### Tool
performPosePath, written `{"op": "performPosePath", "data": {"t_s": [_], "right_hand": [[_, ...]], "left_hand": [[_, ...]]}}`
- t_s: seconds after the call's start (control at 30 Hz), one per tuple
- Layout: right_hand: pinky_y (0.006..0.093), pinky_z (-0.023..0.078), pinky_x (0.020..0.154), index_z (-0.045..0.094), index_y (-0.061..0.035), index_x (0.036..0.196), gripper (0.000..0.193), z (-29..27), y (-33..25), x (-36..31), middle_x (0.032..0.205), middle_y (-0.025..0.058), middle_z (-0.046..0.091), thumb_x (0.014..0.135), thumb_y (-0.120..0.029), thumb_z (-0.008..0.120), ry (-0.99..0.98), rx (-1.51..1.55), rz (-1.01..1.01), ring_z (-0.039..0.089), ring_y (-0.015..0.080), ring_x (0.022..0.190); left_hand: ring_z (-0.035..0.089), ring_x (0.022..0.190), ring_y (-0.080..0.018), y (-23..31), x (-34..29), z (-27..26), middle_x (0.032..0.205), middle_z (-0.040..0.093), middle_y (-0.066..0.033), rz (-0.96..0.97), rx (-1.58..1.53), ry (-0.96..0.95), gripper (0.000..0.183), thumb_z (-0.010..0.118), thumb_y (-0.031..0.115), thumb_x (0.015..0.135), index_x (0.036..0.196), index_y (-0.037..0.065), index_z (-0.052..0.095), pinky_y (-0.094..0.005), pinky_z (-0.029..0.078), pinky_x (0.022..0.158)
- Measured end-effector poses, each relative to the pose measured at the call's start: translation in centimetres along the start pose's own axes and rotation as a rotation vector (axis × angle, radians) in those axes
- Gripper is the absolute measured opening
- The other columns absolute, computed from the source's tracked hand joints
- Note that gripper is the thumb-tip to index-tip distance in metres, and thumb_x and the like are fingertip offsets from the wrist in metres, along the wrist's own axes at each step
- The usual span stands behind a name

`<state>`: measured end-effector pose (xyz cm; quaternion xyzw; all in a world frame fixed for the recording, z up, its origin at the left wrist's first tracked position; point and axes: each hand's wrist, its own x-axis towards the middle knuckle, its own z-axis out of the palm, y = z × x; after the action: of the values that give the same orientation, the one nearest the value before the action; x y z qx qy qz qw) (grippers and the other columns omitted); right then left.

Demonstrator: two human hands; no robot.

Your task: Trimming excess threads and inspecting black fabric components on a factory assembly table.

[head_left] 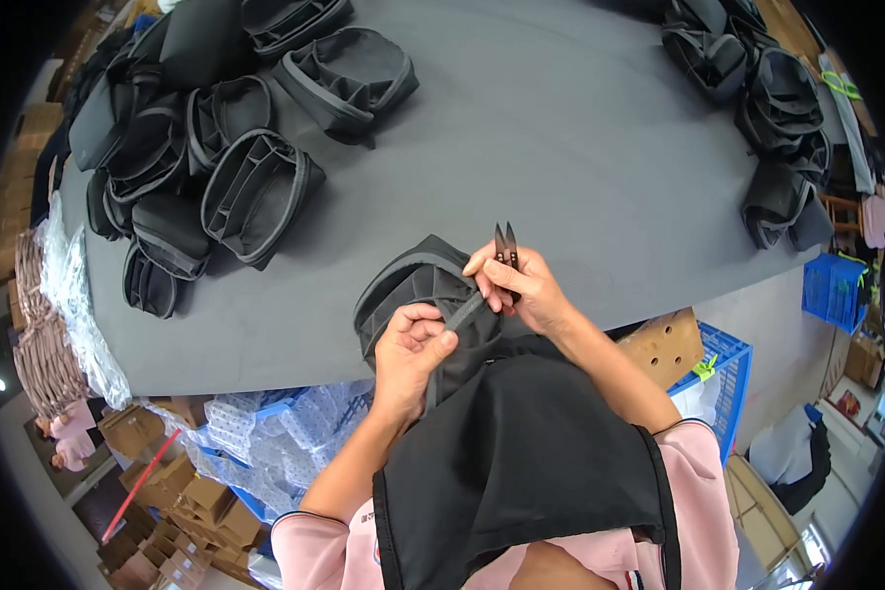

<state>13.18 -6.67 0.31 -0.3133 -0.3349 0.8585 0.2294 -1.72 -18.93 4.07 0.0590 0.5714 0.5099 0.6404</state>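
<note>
A black fabric pouch (400,283) with grey trim and inner dividers lies at the table's near edge, its mouth facing up. My left hand (410,356) pinches the trim along the pouch's near rim. In my right hand (526,288) is a pair of dark thread snips (505,246), blades pointing away from me and slightly apart. The fingertips of that hand also touch the right end of the pouch's rim. Whether a thread is between the fingers is too small to tell.
Several similar black pouches (256,192) are heaped at the far left of the grey table (521,128), and more pouches (782,93) lie at the right. Below the near edge stand a blue crate (733,379), clear plastic wrap (295,442) and cardboard boxes (202,497).
</note>
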Motion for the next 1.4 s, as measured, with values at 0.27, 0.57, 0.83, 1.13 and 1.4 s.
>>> {"op": "performPosePath", "data": {"t_s": [0.27,0.57,0.83,1.13,1.4], "right_hand": [[0.0181,0.028,0.043,0.059,-0.0035,0.085,0.026,3.5,-0.1,-1.8,0.059,0.0006,0.049,0.093,-0.027,0.051,0.304,0.072,-0.243,0.037,0.0048,0.045],[0.0194,0.03,0.044,0.051,-0.0075,0.083,0.022,3.1,1.2,-3.4,0.061,-0.0022,0.052,0.088,-0.028,0.059,0.303,-0.008,0.084,0.043,0.0036,0.05],[0.0189,0.032,0.046,0.048,-0.0081,0.083,0.022,3.5,0.6,-2.8,0.063,-0.0019,0.051,0.085,-0.023,0.064,0.273,-0.108,-0.052,0.045,0.0035,0.052],[0.0292,0.045,0.061,0.054,-0.0058,0.101,0.023,3.4,-0.8,-5.4,0.079,0.0048,0.055,0.082,-0.016,0.063,0.473,-0.827,-0.431,0.056,0.0191,0.066],[0.029,0.046,0.059,0.06,-0.0049,0.094,0.016,3.7,-1.7,-6.1,0.088,0.0052,0.051,0.08,-0.01,0.064,0.325,-0.84,-0.362,0.057,0.0181,0.07]], "left_hand": [[0.051,0.072,-0.0061,1.2,-2.4,2.6,0.087,0.05,-0.0003,0.233,0.713,-0.121,0.035,0.064,0.003,0.083,0.116,0.003,0.053,-0.0195,0.044,0.065],[0.05,0.078,-0.0041,1.5,-2.7,1.9,0.089,0.054,0.0005,0.459,0.368,-0.027,0.025,0.059,0.005,0.088,0.112,-0.001,0.054,-0.016,0.041,0.071],[0.05,0.077,-0.005,1.8,-3.0,1.6,0.081,0.056,-0.0026,0.333,0.637,0.112,0.031,0.059,0.015,0.09,0.116,0.0,0.055,-0.0189,0.04,0.072],[0.053,0.092,-0.0082,1.8,-1.3,2.1,0.101,0.061,-0.0034,0.211,0.269,0.069,0.028,0.056,0.017,0.092,0.11,-0.003,0.059,-0.0217,0.041,0.084],[0.05,0.081,-0.0052,1.4,-0.7,2.6,0.091,0.06,-0.0004,0.285,0.322,0.061,0.024,0.052,0.014,0.094,0.107,-0.003,0.059,-0.0197,0.041,0.076]]}}
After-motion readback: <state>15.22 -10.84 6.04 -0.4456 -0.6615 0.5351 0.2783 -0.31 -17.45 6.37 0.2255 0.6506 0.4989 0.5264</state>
